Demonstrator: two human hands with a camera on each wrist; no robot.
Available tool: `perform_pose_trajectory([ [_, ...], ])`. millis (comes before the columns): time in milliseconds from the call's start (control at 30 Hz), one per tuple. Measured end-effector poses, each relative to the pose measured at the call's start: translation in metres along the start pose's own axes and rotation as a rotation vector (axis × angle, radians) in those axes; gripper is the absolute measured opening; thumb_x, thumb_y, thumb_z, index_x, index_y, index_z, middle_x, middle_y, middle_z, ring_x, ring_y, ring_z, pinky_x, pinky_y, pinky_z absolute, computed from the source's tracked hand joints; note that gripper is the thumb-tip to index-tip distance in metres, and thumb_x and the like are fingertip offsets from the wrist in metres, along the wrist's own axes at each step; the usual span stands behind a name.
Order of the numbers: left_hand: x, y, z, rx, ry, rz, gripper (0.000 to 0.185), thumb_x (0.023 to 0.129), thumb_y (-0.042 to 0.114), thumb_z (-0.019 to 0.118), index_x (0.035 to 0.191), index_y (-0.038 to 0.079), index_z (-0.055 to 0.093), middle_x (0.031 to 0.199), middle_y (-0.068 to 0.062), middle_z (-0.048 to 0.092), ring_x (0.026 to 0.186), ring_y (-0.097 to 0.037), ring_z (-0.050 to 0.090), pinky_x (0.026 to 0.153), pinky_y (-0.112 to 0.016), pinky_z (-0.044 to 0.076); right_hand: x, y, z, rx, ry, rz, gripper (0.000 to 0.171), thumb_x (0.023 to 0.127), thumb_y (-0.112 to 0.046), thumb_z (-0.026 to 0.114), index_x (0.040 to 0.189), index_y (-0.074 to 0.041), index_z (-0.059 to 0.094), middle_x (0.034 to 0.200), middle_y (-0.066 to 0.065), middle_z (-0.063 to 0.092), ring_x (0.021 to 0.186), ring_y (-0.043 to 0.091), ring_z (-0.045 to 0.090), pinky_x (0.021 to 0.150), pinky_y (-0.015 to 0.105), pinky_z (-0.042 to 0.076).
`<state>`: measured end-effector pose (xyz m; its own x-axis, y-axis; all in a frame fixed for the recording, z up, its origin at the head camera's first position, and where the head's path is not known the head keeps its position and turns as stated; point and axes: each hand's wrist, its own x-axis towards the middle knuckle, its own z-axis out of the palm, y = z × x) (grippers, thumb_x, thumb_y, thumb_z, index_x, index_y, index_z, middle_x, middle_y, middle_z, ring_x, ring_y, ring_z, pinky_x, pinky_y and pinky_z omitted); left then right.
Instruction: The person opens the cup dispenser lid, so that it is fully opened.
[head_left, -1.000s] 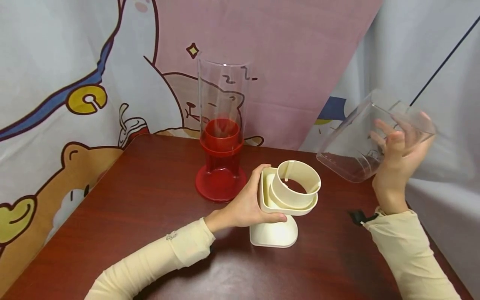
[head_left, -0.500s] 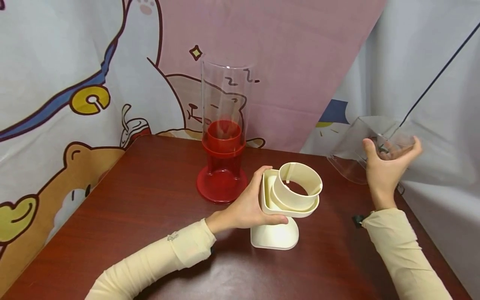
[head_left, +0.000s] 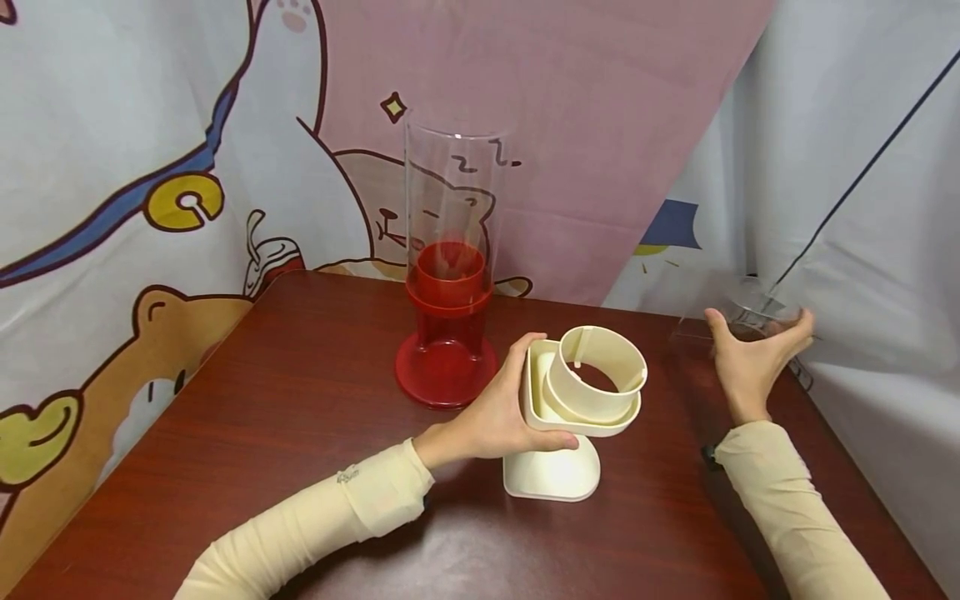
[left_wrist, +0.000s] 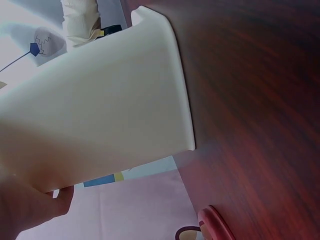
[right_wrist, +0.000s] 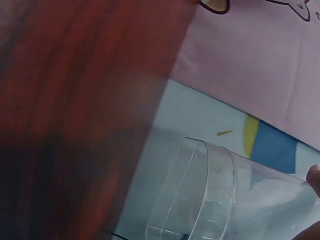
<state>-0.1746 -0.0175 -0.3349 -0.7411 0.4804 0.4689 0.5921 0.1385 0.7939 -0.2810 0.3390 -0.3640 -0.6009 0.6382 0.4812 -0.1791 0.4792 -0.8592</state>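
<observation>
Clear plastic container (head_left: 738,321) lay tilted at the worktop's (head_left: 300,433) far right edge, the right hand (head_left: 753,358) curled around its open end. It looked light, rigid and slippery; the rim offered the surest hold. The left hand (head_left: 491,417) clasped the cream dispenser base (head_left: 558,417) at its collar. A red-based tube (head_left: 448,275) stood behind.
</observation>
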Motion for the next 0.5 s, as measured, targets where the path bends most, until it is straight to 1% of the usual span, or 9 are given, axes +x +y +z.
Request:
perform_pose_trajectory([
  [100, 0.0, 0.001, 0.0, -0.002, 0.0, -0.004, 0.103, 0.057, 0.019, 0.084, 0.134, 0.014, 0.016, 0.118, -0.001, 0.045, 0.108, -0.012, 0.047, 0.095, -0.024, 0.039, -0.001, 0.01, 0.0, -0.049, -0.03, 0.057, 0.105, 0.061, -0.043, 0.078, 0.138, -0.033, 0.008, 0.136, -0.005, 0.017, 0.129, 0.007, 0.019, 0.106, 0.018, 0.015],
  [200, -0.001, 0.002, 0.0, 0.0, -0.001, -0.006, 0.103, 0.057, 0.019, 0.084, 0.135, 0.014, 0.016, 0.118, -0.002, 0.045, 0.109, -0.012, 0.046, 0.096, -0.025, 0.039, -0.002, 0.017, 0.0, -0.082, -0.05, 0.098, 0.107, 0.061, -0.047, 0.077, 0.138, -0.033, 0.004, 0.138, -0.003, 0.014, 0.131, 0.008, 0.017, 0.108, 0.02, 0.015],
  [367, 0.0, 0.002, 0.0, 0.004, 0.0, -0.009, 0.103, 0.058, 0.02, 0.084, 0.135, 0.015, 0.016, 0.119, -0.001, 0.044, 0.109, -0.011, 0.046, 0.096, -0.025, 0.039, -0.003, 0.027, 0.0, -0.091, -0.055, 0.102, 0.106, 0.061, -0.045, 0.078, 0.138, -0.032, 0.007, 0.136, -0.002, 0.015, 0.128, 0.011, 0.023, 0.107, 0.022, 0.022],
  [500, 0.0, 0.001, -0.001, 0.002, 0.003, -0.006, 0.103, 0.057, 0.02, 0.084, 0.135, 0.015, 0.016, 0.118, -0.001, 0.044, 0.109, -0.011, 0.046, 0.095, -0.025, 0.039, -0.004, 0.029, -0.001, -0.077, -0.047, 0.111, 0.104, 0.06, -0.042, 0.079, 0.137, -0.032, 0.009, 0.135, -0.004, 0.017, 0.124, 0.013, 0.028, 0.105, 0.025, 0.026],
])
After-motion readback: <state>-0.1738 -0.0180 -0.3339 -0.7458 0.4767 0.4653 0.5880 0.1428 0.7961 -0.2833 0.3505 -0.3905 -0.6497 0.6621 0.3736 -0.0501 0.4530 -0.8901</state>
